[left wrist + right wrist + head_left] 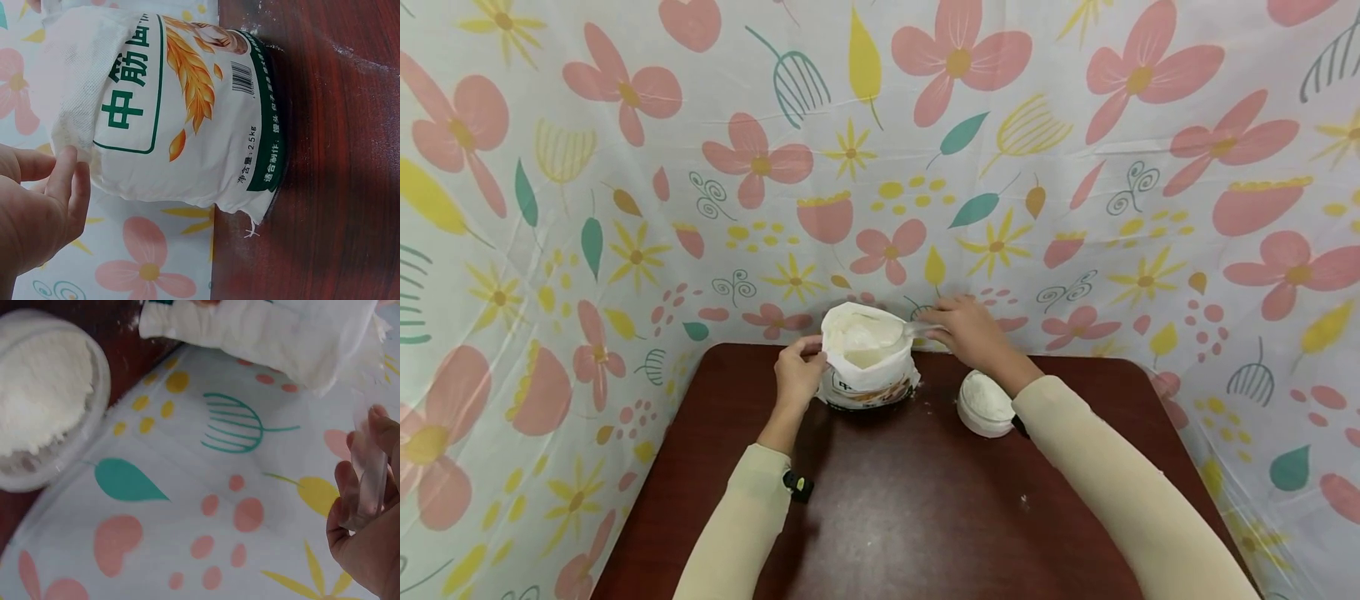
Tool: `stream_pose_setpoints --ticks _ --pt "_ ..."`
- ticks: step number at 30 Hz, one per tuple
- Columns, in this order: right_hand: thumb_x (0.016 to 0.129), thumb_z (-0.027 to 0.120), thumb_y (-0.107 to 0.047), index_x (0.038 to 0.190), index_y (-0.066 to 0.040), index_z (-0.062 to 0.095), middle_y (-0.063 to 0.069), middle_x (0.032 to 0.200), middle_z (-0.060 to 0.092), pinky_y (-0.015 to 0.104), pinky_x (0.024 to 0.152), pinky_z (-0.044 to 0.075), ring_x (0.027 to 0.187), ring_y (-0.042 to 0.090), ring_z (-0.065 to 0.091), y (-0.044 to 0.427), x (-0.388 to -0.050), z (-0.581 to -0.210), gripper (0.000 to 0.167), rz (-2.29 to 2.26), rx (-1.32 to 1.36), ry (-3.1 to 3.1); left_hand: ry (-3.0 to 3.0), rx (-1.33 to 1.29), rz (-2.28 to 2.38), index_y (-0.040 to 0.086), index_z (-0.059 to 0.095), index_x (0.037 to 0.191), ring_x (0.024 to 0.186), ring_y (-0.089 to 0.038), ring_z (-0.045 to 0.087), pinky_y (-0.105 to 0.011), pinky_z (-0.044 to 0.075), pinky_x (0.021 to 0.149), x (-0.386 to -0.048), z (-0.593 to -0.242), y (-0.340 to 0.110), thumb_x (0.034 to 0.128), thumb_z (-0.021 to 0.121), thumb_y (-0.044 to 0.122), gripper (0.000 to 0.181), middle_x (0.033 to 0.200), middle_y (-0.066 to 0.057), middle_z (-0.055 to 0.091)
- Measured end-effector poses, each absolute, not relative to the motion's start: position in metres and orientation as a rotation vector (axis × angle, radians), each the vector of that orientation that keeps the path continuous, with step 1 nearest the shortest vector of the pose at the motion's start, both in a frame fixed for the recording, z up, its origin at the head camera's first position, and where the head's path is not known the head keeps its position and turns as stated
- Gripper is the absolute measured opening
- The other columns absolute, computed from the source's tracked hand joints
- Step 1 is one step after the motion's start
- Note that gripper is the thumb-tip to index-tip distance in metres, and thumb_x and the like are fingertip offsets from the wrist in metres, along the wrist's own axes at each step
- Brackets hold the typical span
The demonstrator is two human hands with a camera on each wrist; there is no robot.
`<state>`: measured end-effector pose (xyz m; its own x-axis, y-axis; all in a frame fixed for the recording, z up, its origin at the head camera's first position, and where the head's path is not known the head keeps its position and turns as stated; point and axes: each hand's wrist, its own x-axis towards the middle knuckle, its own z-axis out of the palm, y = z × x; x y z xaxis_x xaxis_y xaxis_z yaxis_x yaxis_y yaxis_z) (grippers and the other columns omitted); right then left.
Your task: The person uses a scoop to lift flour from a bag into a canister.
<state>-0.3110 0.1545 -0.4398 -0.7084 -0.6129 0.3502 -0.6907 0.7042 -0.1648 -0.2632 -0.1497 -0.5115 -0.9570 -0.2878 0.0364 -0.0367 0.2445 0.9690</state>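
An open flour bag [868, 379] stands near the back edge of the table, its rim folded outward and white flour [853, 333] inside. My left hand [797, 371] pinches the bag's rim at its left side; in the left wrist view the thumb and fingers meet at the white edge of the flour bag [181, 112]. With my right hand [966, 329] I grip the handle of a clear plastic scoop [916, 329]. The scoop's front end is in the bag's mouth, over or in the flour. The right wrist view shows the scoop handle [369, 469] within curled fingers.
Right of the bag, under my right forearm, stands a clear round bowl [985, 406] heaped with flour. Traces of flour lie on the dark red-brown table [880, 500]. A flower-patterned cloth [887, 183] hangs close behind the table and along its sides.
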Motion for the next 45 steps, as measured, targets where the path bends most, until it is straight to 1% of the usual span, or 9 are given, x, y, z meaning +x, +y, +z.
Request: stream_pose_setpoints --ticks 6,9,13,18,25,34,37,42,45 --pt "0.093 0.078 -0.018 0.122 -0.012 0.077 0.006 0.107 0.072 0.045 0.084 0.057 0.098 0.027 0.065 0.155 -0.305 -0.461 0.03 0.508 0.937 -2.57 -2.302 0.299 -1.777 0.006 0.074 0.123 0.094 -0.028 0.074 -0.027 0.065 0.073 -0.264 -0.511 -0.149 0.0977 0.067 0.003 0.027 0.11 -0.017 0.071" --pt "0.091 0.079 -0.017 0.121 -0.01 0.077 0.008 0.107 0.072 0.047 0.085 0.058 0.099 0.027 0.066 0.153 -0.302 -0.47 0.03 0.558 0.909 -2.542 -2.304 0.294 -1.776 0.005 0.073 0.124 0.095 -0.029 0.073 -0.027 0.065 0.073 -0.264 -0.511 -0.149 0.0975 0.067 0.003 0.027 0.111 -0.017 0.071" --pt "0.092 0.079 -0.018 0.122 -0.011 0.077 0.009 0.109 0.073 0.048 0.086 0.057 0.099 0.028 0.066 0.152 -0.298 -0.477 0.031 0.61 0.862 -2.556 -2.31 0.296 -1.78 0.005 0.073 0.125 0.098 -0.029 0.072 -0.028 0.065 0.075 -0.264 -0.511 -0.148 0.0978 0.066 0.003 0.028 0.113 -0.018 0.071" --pt "0.094 0.077 -0.021 0.124 -0.015 0.076 0.008 0.114 0.072 0.05 0.088 0.056 0.106 0.031 0.064 0.15 -0.294 -0.477 0.032 0.67 0.8 -2.611 -2.309 0.299 -1.783 0.005 0.073 0.125 0.099 -0.029 0.072 -0.032 0.066 0.078 -0.262 -0.512 -0.149 0.098 0.066 0.003 0.028 0.113 -0.017 0.071" --pt "0.093 0.078 -0.019 0.125 -0.014 0.076 0.009 0.113 0.072 0.048 0.085 0.056 0.105 0.032 0.063 0.15 -0.292 -0.476 0.032 0.711 0.788 -2.595 -2.303 0.289 -1.793 0.004 0.073 0.124 0.099 -0.03 0.071 -0.038 0.066 0.081 -0.263 -0.513 -0.15 0.0979 0.066 0.003 0.027 0.114 -0.018 0.072" --pt "0.095 0.075 -0.016 0.126 -0.012 0.075 0.01 0.114 0.071 0.046 0.083 0.057 0.102 0.03 0.064 0.154 -0.291 -0.472 0.031 0.791 0.794 -2.56 -2.307 0.286 -1.771 0.004 0.073 0.124 0.098 -0.029 0.072 -0.033 0.065 0.076 -0.262 -0.512 -0.151 0.0976 0.067 0.003 0.027 0.112 -0.017 0.072" --pt "0.095 0.075 -0.015 0.126 -0.012 0.075 0.01 0.116 0.071 0.047 0.085 0.056 0.106 0.031 0.064 0.157 -0.29 -0.471 0.032 0.803 0.784 -2.564 -2.31 0.289 -1.773 0.004 0.073 0.124 0.099 -0.029 0.071 -0.032 0.065 0.077 -0.262 -0.512 -0.151 0.0974 0.067 0.003 0.027 0.113 -0.016 0.072" --pt "0.095 0.076 -0.016 0.127 -0.013 0.075 0.013 0.124 0.07 0.054 0.098 0.055 0.126 0.037 0.059 0.16 -0.289 -0.469 0.033 0.824 0.755 -2.574 -2.317 0.289 -1.766 0.005 0.073 0.124 0.1 -0.028 0.071 -0.029 0.065 0.075 -0.261 -0.512 -0.151 0.0974 0.067 0.003 0.028 0.113 -0.016 0.072" --pt "0.094 0.076 -0.015 0.127 -0.013 0.075 0.013 0.125 0.07 0.056 0.103 0.053 0.133 0.039 0.055 0.161 -0.289 -0.468 0.033 0.826 0.748 -2.572 -2.321 0.283 -1.758 0.005 0.073 0.125 0.1 -0.028 0.07 -0.027 0.064 0.073 -0.262 -0.513 -0.152 0.0977 0.067 0.004 0.028 0.113 -0.015 0.072"
